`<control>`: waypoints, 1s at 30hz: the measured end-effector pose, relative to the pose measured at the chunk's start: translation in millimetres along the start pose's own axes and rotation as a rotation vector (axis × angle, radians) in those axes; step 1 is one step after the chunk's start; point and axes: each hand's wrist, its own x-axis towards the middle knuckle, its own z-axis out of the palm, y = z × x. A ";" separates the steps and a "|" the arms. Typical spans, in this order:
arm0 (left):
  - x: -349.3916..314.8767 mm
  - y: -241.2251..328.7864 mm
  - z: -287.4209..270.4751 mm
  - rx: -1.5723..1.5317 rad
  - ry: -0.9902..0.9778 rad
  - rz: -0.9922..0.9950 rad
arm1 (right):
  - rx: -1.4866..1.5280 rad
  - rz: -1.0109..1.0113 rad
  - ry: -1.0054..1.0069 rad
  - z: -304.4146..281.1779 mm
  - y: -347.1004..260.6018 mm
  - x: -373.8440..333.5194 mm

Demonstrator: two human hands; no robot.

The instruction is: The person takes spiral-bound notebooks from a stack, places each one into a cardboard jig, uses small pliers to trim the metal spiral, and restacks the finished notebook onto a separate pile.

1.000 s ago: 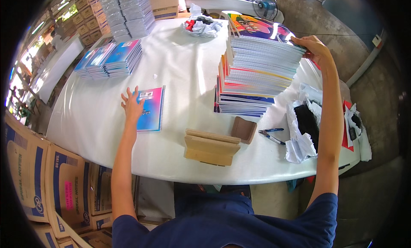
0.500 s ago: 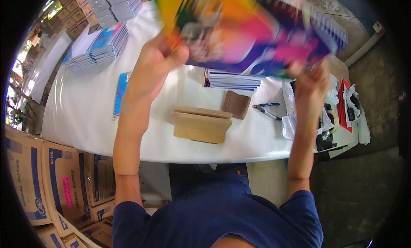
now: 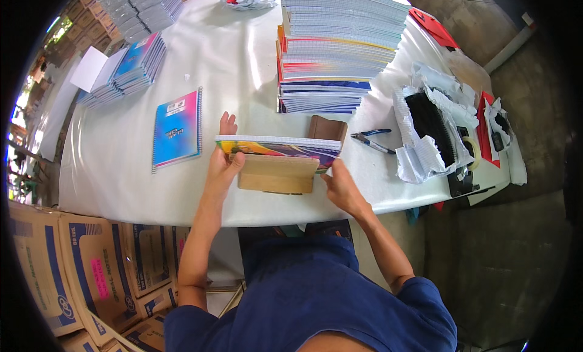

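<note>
A notebook [image 3: 276,150] with a yellow and purple cover stands on edge at a brown board stand [image 3: 276,181], its white page edge facing up. My left hand [image 3: 222,164] grips its left end, thumb on the near cover and fingers behind. At the right end my right hand [image 3: 344,187] pinches the lower corner. Just behind sits a small brown block [image 3: 328,128]. The foot of the notebook is hidden by the stand's front board.
Behind rises a tall stack of notebooks [image 3: 340,54]. A blue and pink spiral notebook [image 3: 176,130] lies left, near piled ones [image 3: 136,66]. Pliers [image 3: 373,140] and a torn paper wrap holding black binding coils [image 3: 428,122] lie right. Cartons [image 3: 97,267] stand lower left.
Both hands have come down and nearer with the colourful notebook, from raised over the table to the brown stand. The tall stack behind now shows.
</note>
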 end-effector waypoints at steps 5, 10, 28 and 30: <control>-14.9 -31.5 -4.7 -0.060 0.132 -0.033 | -0.123 -0.196 0.064 -60.1 17.8 33.5; -4.4 3.7 -24.0 0.001 0.283 0.108 | -0.847 0.271 0.587 -194.5 87.4 81.0; -13.6 37.2 -23.3 0.078 0.371 0.104 | -1.032 0.395 0.163 -196.4 149.5 84.8; -11.7 38.9 -18.2 0.071 0.371 0.104 | -1.047 0.436 0.150 -197.7 147.6 88.4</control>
